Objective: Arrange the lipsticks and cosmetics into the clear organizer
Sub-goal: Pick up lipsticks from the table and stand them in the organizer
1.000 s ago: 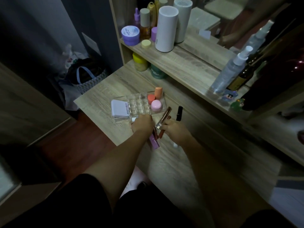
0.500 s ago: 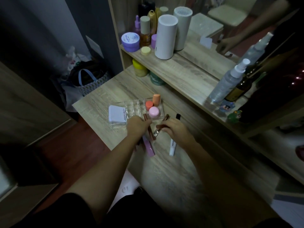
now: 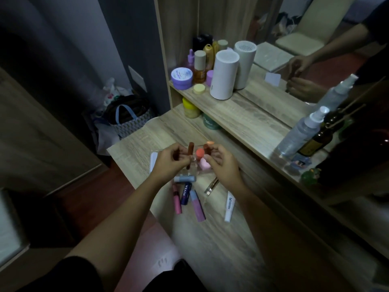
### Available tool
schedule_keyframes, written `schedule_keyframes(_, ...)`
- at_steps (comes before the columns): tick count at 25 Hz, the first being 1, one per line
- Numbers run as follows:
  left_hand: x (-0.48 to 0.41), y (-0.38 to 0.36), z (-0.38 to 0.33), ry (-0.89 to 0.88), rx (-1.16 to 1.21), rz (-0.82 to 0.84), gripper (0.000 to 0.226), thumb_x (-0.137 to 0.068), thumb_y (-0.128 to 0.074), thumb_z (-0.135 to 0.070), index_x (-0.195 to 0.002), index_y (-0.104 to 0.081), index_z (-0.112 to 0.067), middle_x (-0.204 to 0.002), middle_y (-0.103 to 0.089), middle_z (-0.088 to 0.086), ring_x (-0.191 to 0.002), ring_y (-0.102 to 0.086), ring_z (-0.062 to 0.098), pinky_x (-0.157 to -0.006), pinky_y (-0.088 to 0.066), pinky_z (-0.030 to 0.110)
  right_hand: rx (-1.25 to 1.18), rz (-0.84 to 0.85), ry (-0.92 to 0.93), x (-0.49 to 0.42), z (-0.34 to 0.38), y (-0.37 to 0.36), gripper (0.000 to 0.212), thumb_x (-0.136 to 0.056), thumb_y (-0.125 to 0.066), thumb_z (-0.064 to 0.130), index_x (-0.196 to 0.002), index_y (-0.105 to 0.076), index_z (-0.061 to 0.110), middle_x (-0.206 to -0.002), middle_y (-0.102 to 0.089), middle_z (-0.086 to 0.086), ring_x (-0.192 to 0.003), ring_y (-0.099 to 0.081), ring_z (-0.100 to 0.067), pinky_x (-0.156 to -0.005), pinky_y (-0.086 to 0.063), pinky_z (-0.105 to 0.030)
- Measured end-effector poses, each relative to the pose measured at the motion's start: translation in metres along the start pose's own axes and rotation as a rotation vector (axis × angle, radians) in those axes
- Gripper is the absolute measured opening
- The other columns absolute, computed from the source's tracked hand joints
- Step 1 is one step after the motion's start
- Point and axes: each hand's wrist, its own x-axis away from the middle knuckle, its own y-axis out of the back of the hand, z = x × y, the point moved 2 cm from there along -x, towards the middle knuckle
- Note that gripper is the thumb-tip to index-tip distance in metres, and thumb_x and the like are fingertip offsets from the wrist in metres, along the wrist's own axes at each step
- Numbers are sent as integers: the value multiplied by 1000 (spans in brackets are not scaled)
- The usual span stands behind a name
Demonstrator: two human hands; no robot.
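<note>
Left grip (image 3: 170, 163) pinched upright brown lipstick tube (image 3: 190, 151); right grip (image 3: 220, 163) pinched second brown tube (image 3: 207, 149). Below both, pink, blue tubes (image 3: 190, 193) on wooden bench (image 3: 221, 245).

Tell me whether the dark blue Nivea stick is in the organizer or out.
Out: the Nivea stick lies flat on the tabletop among other tubes.

Your forearms are bare down to your left hand (image 3: 168, 165) and right hand (image 3: 223, 167); black sleeves cover only your upper arms.
</note>
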Motion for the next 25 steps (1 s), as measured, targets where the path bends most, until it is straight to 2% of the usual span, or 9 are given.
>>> schedule_keyframes(6, -17, 28, 0, -105, -122, -162, 27, -76, -76, -7, -101, -68, -13, -84, -69, -6, -74, -63, -7, -72, -50, 3, -93, -48, -56, -31, 5, -25, 24, -84, -64, 5, -107, -65, 14, -86, -67, 16, -78, -63, 17, -65, -47, 1)
schedule_keyframes(8, -26, 36, 2, -111, -184, -214, 28, -76, -76, -9, -103, -69, -7, -85, -68, -4, -75, -60, -11, -70, -46, -3, -117, -63, -58, -43, 7, -34, 26, -82, -66, 5, -108, -65, 12, -90, -69, 12, -82, -65, 10, -73, -51, -6)
schedule_keyframes(11, -36, 42, 8, -98, -245, -229, 28, -77, -75, -11, -104, -69, -4, -85, -67, -4, -73, -58, -10, -67, -41, -7, -123, -41, -78, -58, 4, -49, 31, -81, -68, 5, -112, -63, 6, -102, -71, -6, -91, -67, -6, -86, -53, -20)
schedule_keyframes(14, -40, 38, 19, -62, -288, -217, 28, -78, -74, -10, -104, -68, -4, -90, -72, 4, -78, -62, 3, -67, -38, -9, -38, -4, -69, -61, -6, -61, 32, -83, -67, 6, -115, -62, 4, -103, -70, -6, -86, -63, 2, -77, -49, -3)
schedule_keyframes(16, -41, 35, 29, -37, -318, -208, 26, -78, -74, -9, -103, -68, -4, -92, -74, 10, -81, -62, 7, -67, -37, -10, 7, 10, -82, -61, -14, -66, 31, -84, -65, 4, -114, -62, 3, -103, -69, -8, -88, -64, -6, -73, -47, 1)
schedule_keyframes(18, -41, 30, 35, -36, -372, -177, 25, -78, -73, -8, -102, -68, -4, -93, -74, 13, -80, -61, 9, -67, -37, -8, 63, 32, -94, -60, -19, -69, 29, -84, -64, 2, -113, -63, 4, -104, -70, -10, -91, -66, -13, -71, -49, -2)
schedule_keyframes(21, -40, 26, 41, -37, -419, -142, 25, -78, -72, -8, -102, -68, -3, -92, -74, 15, -81, -67, 18, -72, -44, 7, 144, 68, -125, -57, -23, -72, 28, -85, -63, 2, -113, -63, 6, -103, -71, -13, -88, -65, -12, -75, -49, -12)
schedule_keyframes(23, -39, 25, 44, -10, -414, -149, 23, -79, -71, -10, -101, -67, -5, -91, -74, 13, -83, -68, 21, -75, -48, 16, 217, 69, -105, -57, -23, -72, 27, -85, -63, 5, -113, -63, 8, -100, -71, -9, -79, -62, -5, -69, -44, -6)
schedule_keyframes(25, -39, 24, 47, 11, -400, -154, 22, -80, -71, -10, -100, -67, -6, -90, -74, 12, -82, -68, 20, -72, -46, 13, 288, 87, -79, -60, -22, -73, 27, -86, -63, 9, -112, -63, 11, -97, -69, -4, -74, -59, -1, -62, -41, -2)
